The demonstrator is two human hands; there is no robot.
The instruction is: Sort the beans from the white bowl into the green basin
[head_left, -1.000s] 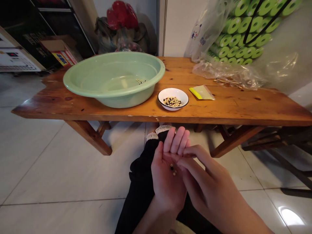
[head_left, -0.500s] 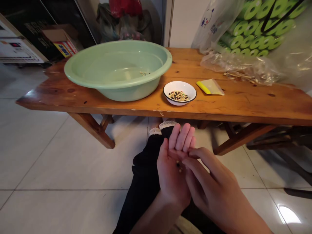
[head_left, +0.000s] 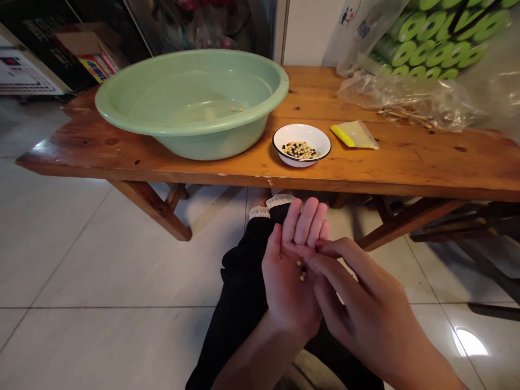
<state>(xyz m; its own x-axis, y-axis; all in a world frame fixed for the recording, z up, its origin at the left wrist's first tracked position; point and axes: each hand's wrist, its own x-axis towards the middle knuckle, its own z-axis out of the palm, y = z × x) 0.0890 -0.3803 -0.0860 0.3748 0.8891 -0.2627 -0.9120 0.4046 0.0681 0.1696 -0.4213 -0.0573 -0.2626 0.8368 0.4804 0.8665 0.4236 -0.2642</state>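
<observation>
My left hand (head_left: 290, 281) is palm up and cupped, with several small pale and dark beads (head_left: 302, 275) lying in the palm. Over its right side, my right hand (head_left: 357, 292) has its fingers bent and its fingertips at the palm; whether a bead is between them is hidden. Beyond both hands, a white dark-rimmed bowl (head_left: 286, 156) holds many cream, black and a few coloured beads. Right of the bowl lies a small clear packet (head_left: 363, 135) with a yellow strip. To the left stands a large green basin (head_left: 195, 127) with a few small beads inside.
The wooden bench (head_left: 227, 176) spans the view in front of me. Clear plastic bags with green rolls (head_left: 436, 51) stand at its back right. Behind the basin, at the left, is an open cardboard box (head_left: 87, 43).
The view has shifted slightly, so the bench and its items appear higher. The beads in my left palm have moved a little. Both hands keep nearly the same pose.
</observation>
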